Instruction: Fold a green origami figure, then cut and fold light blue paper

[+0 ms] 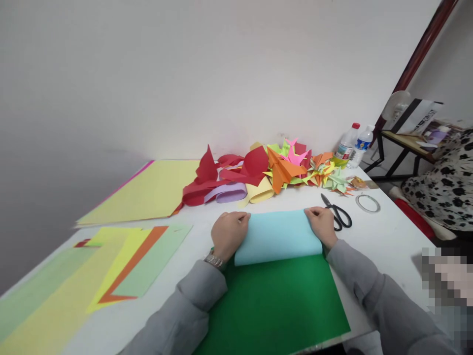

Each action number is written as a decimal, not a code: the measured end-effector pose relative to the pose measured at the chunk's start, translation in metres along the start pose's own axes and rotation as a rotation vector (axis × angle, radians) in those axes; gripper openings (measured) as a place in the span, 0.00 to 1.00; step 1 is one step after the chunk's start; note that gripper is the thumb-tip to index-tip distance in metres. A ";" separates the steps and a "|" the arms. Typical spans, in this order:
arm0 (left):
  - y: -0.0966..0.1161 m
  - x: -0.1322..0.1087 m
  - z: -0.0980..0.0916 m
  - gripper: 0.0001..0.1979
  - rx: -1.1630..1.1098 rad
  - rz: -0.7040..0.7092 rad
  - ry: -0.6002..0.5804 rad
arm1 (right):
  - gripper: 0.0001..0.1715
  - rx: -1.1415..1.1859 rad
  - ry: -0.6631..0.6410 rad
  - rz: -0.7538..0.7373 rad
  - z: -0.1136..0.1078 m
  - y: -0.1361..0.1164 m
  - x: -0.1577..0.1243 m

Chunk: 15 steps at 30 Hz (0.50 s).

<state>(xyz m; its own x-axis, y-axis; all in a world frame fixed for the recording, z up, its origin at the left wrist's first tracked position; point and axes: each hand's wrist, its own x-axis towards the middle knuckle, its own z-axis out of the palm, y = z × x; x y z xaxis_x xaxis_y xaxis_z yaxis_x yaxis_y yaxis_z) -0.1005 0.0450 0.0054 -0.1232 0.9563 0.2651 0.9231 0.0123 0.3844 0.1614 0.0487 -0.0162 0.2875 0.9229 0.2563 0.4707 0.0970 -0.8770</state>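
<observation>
A light blue sheet of paper [279, 236] is bent over on itself, its curved fold toward me. My left hand [229, 232] pinches its far left corner, and my right hand [322, 224] pinches the far right corner. Both hands are closed on the paper. Beneath its near edge lies a large green sheet [277, 301] flat on the white table. Just beyond my right hand rest black-handled scissors [337, 212], their blades pointing away from me.
Coloured sheets [121, 266] and a yellow stack [144, 192] lie at left. Red paper shapes [244, 167] and folded paper pieces [284, 170] line the wall. At right are a wire coil [367, 203], two bottles [360, 145] and a person in spotted clothing [443, 182].
</observation>
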 end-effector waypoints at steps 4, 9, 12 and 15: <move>-0.003 0.002 0.006 0.16 0.030 0.074 0.005 | 0.14 -0.039 -0.015 -0.019 -0.001 0.003 0.003; -0.008 0.003 0.017 0.15 -0.029 0.036 0.005 | 0.13 -0.083 -0.023 -0.036 0.000 0.007 0.006; -0.009 0.001 0.020 0.14 -0.036 0.033 0.024 | 0.14 -0.098 -0.028 -0.045 0.001 0.008 0.006; -0.010 0.000 0.022 0.13 -0.045 0.031 0.030 | 0.14 -0.105 -0.031 -0.053 0.001 0.008 0.006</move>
<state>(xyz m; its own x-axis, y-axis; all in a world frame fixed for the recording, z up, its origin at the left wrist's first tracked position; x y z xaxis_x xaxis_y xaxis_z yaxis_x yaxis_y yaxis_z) -0.1014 0.0517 -0.0176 -0.1064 0.9469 0.3035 0.9095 -0.0307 0.4145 0.1661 0.0550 -0.0224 0.2348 0.9288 0.2866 0.5700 0.1072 -0.8146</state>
